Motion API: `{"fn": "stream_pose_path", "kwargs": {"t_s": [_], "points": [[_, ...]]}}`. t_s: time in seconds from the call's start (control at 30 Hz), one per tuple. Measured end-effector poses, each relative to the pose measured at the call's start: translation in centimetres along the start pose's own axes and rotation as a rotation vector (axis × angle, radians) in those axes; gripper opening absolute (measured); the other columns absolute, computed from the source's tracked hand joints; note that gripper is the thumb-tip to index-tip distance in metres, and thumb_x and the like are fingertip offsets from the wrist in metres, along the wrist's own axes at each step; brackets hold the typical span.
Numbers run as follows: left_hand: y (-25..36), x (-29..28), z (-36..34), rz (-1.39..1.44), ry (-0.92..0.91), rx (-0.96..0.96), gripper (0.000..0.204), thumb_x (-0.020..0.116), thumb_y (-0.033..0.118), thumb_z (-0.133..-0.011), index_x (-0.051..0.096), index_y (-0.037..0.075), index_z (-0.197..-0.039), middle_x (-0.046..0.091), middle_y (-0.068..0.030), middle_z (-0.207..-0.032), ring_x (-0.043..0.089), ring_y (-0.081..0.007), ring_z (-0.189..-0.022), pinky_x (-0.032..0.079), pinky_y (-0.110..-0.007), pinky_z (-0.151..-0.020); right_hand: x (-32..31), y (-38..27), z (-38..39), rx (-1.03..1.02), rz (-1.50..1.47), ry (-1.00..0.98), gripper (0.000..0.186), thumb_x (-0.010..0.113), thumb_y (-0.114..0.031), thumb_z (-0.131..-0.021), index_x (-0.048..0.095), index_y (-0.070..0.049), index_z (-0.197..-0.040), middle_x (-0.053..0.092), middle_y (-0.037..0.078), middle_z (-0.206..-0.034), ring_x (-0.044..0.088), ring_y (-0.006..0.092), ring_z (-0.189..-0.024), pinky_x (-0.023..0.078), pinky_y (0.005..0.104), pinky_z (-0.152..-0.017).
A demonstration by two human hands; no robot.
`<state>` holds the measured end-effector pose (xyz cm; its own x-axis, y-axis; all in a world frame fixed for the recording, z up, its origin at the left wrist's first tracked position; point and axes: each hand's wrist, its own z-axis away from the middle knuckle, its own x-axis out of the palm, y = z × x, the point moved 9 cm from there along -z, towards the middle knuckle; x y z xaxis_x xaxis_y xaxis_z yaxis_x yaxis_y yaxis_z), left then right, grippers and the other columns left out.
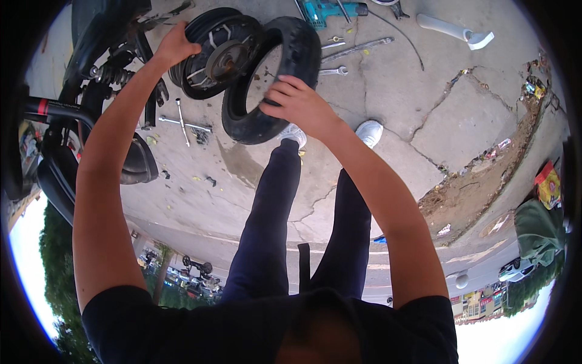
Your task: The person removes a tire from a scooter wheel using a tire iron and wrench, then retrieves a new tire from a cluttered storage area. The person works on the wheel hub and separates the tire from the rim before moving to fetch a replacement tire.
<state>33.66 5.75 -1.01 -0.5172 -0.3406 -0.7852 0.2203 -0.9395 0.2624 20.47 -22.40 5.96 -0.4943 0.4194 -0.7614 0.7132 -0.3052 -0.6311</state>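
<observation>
My left hand (pixel 177 46) is closed over the left edge of a black wheel rim (pixel 203 85), its thumb on the near face. The rim has a round metal hub (pixel 225 60) with rusty marks at its centre. Just right of it a loose black tyre (pixel 303 48) is tilted up, overlapping or touching the rim's right side. My right hand (pixel 297 103) grips the tyre's right wall, with the fingers over it toward the inner opening. Behind the tyre, part of the ground and one of my white shoes (pixel 294 134) are hidden.
A scooter or motorbike (pixel 91 115) stands close on the left. A cross wrench (pixel 182 123) lies near it. Beyond the tyre are a teal power tool (pixel 321 12), a long metal bar (pixel 361 50) and a spanner (pixel 336 71). A white curved part (pixel 451 30) lies far right on cracked concrete.
</observation>
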Motion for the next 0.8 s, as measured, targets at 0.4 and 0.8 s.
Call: {"fn": "stream_pose_path", "kwargs": {"t_s": [0.4,0.8], "points": [[-4.1,-0.7,5.1,0.169,0.134,-0.270,0.076,0.075,0.022,-0.060,0.042,-0.010,-0.120,0.058,-0.0269,-0.109,0.058,-0.0347,-0.103,0.045,-0.036,-0.089,-1.8,2.3,-3.2,0.009,-0.065,-0.088,0.044,0.059,0.002,-0.067,0.055,-0.022,-0.104,0.053,-0.001,-0.109,0.046,0.0179,-0.117,0.026,0.0335,-0.112],[-4.6,1.1,1.0,0.078,0.276,-0.277,0.074,0.078,0.026,-0.059,0.046,-0.012,-0.114,0.058,-0.0301,-0.108,0.058,-0.0398,-0.102,0.047,-0.040,-0.088,-1.6,2.8,-2.7,-0.006,-0.026,-0.083,0.045,0.061,0.001,-0.065,0.055,-0.023,-0.103,0.051,0.000,-0.107,0.047,0.0197,-0.115,0.029,0.0341,-0.110]]}}
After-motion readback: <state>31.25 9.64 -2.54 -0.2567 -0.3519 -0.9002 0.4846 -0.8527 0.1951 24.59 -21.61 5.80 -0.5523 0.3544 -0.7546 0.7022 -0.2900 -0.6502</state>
